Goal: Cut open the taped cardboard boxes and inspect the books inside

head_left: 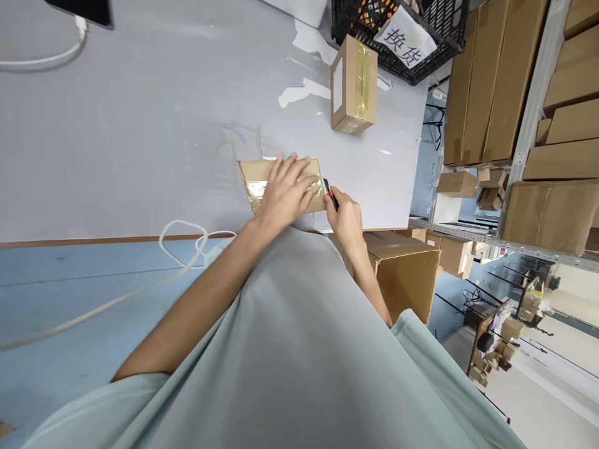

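Left hand: the left hand [283,193] lay flat, fingers spread, pressing down on the top of a small flat brown cardboard box [281,184] sealed with glossy clear tape — not closed around anything.
Right hand: the right hand [347,218] was curled around a slim red-and-black cutter-like tool [330,193], its tip at the box's right end; whether it was a knife or a pen could not be told from this view.
Small box: it rested on the pale grey tabletop [140,137], near the front edge and just ahead of the person's light grey-green shirt [299,349].
Second box: a taller brown cardboard box with a white label and yellowish tape [353,84] stood farther back on the table, well apart from the hands.
Crate: a black plastic mesh crate [421,56] carrying a white paper sign with handwritten characters [405,37] sat at the far end, just beyond the second box.
Cable: a white cord [182,243] looped over the table's front edge and ran across the blue floor [70,287].
Below the table: a large open brown carton [402,271] stood beside the right forearm — lower than the tabletop.
Shelving: a metal rack stacked with flat brown cartons [510,81] filled the right side.
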`<state>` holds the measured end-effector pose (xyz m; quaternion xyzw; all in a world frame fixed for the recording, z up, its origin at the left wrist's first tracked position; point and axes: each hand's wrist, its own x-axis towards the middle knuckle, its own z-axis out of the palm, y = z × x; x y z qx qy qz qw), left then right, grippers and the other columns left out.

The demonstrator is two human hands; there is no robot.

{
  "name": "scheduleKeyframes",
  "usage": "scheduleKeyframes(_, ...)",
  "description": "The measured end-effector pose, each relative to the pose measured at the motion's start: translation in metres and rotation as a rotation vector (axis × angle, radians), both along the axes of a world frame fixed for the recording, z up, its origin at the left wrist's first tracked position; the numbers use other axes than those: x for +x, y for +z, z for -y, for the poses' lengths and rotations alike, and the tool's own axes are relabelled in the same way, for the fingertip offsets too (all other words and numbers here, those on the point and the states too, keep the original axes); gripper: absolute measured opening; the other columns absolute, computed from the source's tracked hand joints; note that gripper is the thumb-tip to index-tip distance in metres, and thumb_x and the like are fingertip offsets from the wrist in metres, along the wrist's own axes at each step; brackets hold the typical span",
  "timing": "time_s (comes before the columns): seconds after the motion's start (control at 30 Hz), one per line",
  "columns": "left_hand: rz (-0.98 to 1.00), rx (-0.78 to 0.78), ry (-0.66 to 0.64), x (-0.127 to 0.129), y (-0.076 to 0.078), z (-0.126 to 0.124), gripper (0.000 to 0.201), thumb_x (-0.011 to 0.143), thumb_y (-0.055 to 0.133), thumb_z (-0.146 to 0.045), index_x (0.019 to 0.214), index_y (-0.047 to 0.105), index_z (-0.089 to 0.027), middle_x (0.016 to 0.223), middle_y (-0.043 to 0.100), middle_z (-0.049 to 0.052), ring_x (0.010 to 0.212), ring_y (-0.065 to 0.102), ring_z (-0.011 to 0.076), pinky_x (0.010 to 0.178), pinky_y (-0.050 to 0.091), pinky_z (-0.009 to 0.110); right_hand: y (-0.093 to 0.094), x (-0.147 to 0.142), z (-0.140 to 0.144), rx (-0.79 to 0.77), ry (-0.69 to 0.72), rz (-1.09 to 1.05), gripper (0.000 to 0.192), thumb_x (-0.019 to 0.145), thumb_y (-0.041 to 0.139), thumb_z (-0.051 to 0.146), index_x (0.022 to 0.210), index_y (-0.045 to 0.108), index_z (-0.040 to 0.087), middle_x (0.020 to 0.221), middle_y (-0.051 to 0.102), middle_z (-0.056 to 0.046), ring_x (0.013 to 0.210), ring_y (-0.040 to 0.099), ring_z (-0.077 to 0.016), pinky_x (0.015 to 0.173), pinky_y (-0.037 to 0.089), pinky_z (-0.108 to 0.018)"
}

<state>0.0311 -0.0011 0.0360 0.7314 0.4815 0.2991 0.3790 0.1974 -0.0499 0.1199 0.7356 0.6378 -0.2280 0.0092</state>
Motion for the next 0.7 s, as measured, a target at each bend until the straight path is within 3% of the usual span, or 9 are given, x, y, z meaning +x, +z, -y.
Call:
scheduleKeyframes(0.2, -0.033, 0.000, 0.022, 0.000, -0.009, 0.001, 0.027, 0.110, 0.066, -0.041, 0.130, 0.083, -0.036, 0.173, 0.064, 0.007, 0.173, 0.046, 0.0409, 0.145, 0.027, 0.075, -0.005, -0.006, -0.015, -0.066, 0.021, -0.024, 0.035, 0.125, 0.043, 0.026, 0.149, 0.067, 0.021, 0.133, 0.084, -0.014, 0.121, 0.079, -0.0259, 0.102, 0.055, -0.030)
scheduleKeyframes(0.43, -0.023, -0.005, 0.028, 0.000, -0.008, 0.002, 0.029, 0.113, 0.060, -0.045, 0.130, 0.083, -0.038, 0.173, 0.065, 0.005, 0.173, 0.046, 0.0384, 0.146, 0.026, 0.073, 0.007, -0.024, -0.022, -0.172, -0.015, 0.074, 0.036, 0.125, 0.039, 0.026, 0.148, 0.065, 0.018, 0.126, 0.086, -0.017, 0.113, 0.084, -0.0303, 0.098, 0.059, -0.036)
scheduleKeyframes(0.7, 0.018, -0.018, 0.067, 0.005, -0.015, 0.004, 0.033, 0.114, 0.058, -0.046, 0.134, 0.080, -0.034, 0.175, 0.063, 0.005, 0.172, 0.048, 0.0351, 0.148, 0.025, 0.064, 0.017, -0.048, -0.024, -0.264, -0.074, 0.229, 0.041, 0.122, 0.036, 0.016, 0.151, 0.064, 0.012, 0.127, 0.085, -0.025, 0.118, 0.084, -0.0330, 0.099, 0.063, -0.041)
